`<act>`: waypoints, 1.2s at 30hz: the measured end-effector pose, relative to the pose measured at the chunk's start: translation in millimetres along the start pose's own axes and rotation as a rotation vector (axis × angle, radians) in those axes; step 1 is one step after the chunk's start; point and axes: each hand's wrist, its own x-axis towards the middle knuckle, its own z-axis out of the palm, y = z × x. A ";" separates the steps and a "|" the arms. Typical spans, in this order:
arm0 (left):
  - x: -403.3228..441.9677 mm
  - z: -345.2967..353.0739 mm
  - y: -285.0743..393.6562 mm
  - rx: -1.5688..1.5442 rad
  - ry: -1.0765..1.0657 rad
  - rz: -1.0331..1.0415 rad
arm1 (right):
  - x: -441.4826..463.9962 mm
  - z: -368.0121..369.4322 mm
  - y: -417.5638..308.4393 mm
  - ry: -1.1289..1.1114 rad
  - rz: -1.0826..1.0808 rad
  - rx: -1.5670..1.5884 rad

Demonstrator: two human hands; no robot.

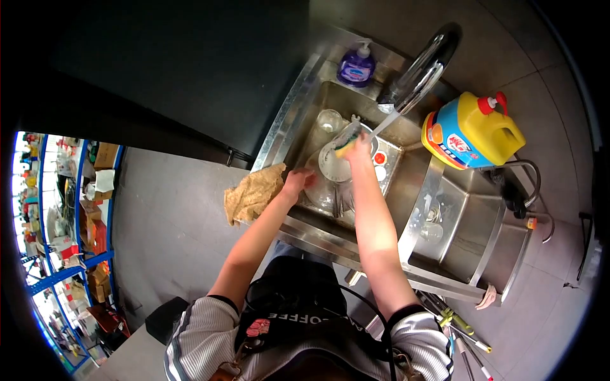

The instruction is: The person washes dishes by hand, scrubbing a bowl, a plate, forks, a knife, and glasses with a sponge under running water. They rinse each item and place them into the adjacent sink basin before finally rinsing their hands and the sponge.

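My right hand [357, 150] grips a yellow and green sponge [345, 148] over the left sink basin, beside the running water. Just under the sponge is a white round container [333, 165]. On the basin's left side, my left hand [301, 181] reaches in with its fingers loosely apart, near a clear dish [319, 194]; its fingertips are small in view. Above it, a clear glass [330, 120] stands in the basin. To the right of my right hand lie a red and white round item [380, 157] and a small white round piece [380, 173].
A chrome faucet [424, 70] arches over the basin. Purple soap bottle [356, 66] and yellow detergent jug [471, 131] stand behind the sink. A brown cloth [255, 194] hangs over the left rim. The right basin [467, 209] holds clear glassware [432, 230]. Shelves [79, 222] stand far left.
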 end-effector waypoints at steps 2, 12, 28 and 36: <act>-1.7 0.2 -2.2 -0.024 0.004 0.010 | -4.8 7.6 -6.3 0.064 -0.179 -0.244; 3.3 16.2 -8.7 0.040 0.000 -0.017 | -9.8 25.2 -30.3 -0.257 -0.324 -0.806; 5.2 28.9 -15.6 -0.038 -0.016 -0.203 | -33.9 -39.9 -15.1 -0.302 0.233 0.039; 4.3 16.6 -19.2 -0.082 -0.040 -0.127 | 12.5 -16.2 -12.0 -0.227 -0.324 -0.843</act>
